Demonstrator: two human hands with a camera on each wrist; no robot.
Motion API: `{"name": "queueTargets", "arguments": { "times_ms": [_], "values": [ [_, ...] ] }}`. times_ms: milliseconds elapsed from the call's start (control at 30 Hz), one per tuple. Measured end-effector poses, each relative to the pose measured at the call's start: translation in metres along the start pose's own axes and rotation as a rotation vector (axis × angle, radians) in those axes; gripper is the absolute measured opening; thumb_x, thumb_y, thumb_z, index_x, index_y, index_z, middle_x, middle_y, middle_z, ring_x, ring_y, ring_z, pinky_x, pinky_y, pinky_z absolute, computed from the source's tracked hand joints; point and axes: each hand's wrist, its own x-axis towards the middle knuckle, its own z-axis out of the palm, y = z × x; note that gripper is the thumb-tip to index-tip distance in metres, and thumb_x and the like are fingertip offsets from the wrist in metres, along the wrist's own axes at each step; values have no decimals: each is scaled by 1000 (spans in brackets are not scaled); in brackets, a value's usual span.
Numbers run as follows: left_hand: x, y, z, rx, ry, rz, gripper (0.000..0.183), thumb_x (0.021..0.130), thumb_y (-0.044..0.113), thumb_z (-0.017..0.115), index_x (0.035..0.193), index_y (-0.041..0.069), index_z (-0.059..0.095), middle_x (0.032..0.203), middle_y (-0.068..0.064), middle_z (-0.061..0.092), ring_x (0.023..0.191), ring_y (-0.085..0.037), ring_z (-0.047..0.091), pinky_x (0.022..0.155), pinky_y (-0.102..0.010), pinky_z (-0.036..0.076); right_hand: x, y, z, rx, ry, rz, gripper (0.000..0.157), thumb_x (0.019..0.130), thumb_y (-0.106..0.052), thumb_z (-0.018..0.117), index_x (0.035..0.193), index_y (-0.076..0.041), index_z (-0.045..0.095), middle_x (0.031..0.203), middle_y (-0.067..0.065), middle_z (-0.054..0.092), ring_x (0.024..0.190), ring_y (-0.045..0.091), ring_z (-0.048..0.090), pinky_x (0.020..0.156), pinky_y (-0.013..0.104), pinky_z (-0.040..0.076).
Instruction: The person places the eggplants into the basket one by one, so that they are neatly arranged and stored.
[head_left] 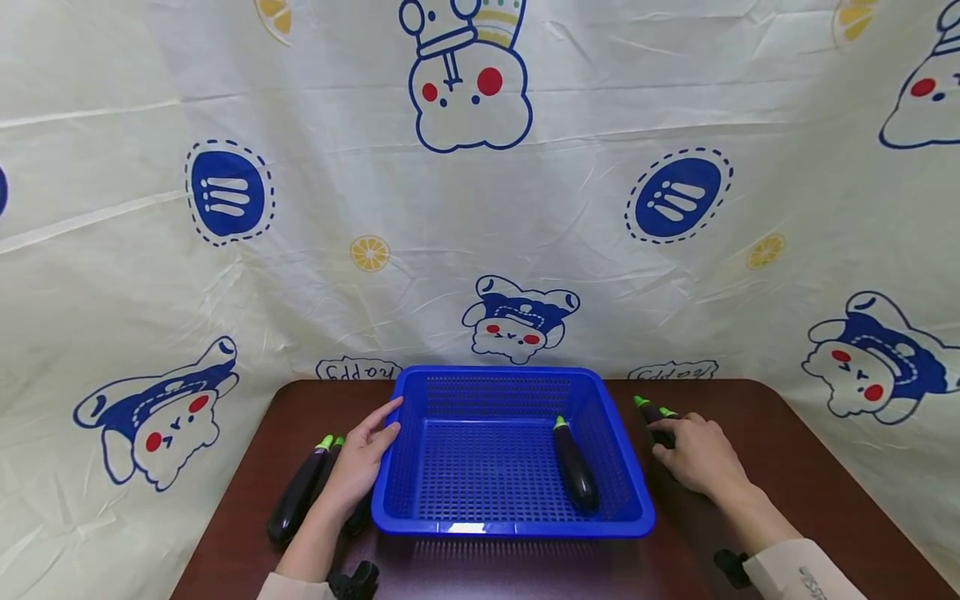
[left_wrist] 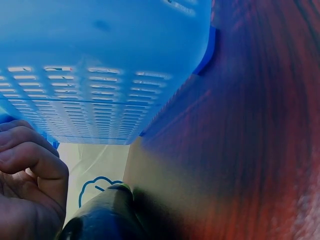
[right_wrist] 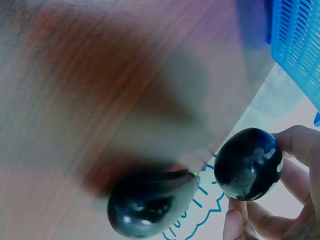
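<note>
A blue plastic basket [head_left: 480,528] stands mid-table with one dark purple eggplant [head_left: 576,471] lying in its right side. My left hand [head_left: 360,458] grips the basket's left rim with thumb and fingers. Beside that forearm lie dark eggplants [head_left: 298,493] with green stem ends, partly covered by the arm. To the right of the basket, my right hand [head_left: 701,454] holds an eggplant [right_wrist: 249,164] between thumb and fingers; its rounded end faces the right wrist camera. Another eggplant [right_wrist: 150,205] rests on the tabletop near that hand.
The brown wooden table [head_left: 517,575] has rounded far corners. Behind it hangs a pale printed sheet [head_left: 480,208]. The basket's perforated side wall [left_wrist: 100,90] rises close beside the left hand. Dark wrist straps [head_left: 731,568] show at both sleeves.
</note>
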Motion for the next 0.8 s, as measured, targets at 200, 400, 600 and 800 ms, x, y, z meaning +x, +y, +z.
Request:
{"name": "queueTargets", "arguments": {
  "times_ms": [200,400,600,800],
  "values": [
    [0,1,0,-1,-5,-2,43,111,24,49,154,24,50,136,-27,65,108,-40,74,81,-45,64,0,-6,-7,5,19,-4,36,90,-19,72,123,-4,74,108,29,66,96,49,59,80,59,48],
    [-2,-1,0,-4,2,4,43,111,23,50,154,24,50,134,-28,66,106,-40,74,79,-45,64,1,-14,-16,14,11,-4,38,91,-20,72,125,-4,73,111,29,66,98,50,60,80,60,49],
    [-3,-3,0,0,18,3,43,111,23,50,154,23,50,134,-27,66,107,-39,74,79,-44,64,1,-19,-21,20,16,-15,37,90,-21,72,125,-6,74,112,28,67,99,50,60,80,59,50],
    [-2,-1,2,-6,-4,12,43,110,25,51,154,24,49,134,-27,66,107,-38,74,80,-44,64,-1,-23,-30,23,28,-19,36,90,-21,73,123,-8,75,113,26,68,101,49,61,79,58,50]
  ]
}}
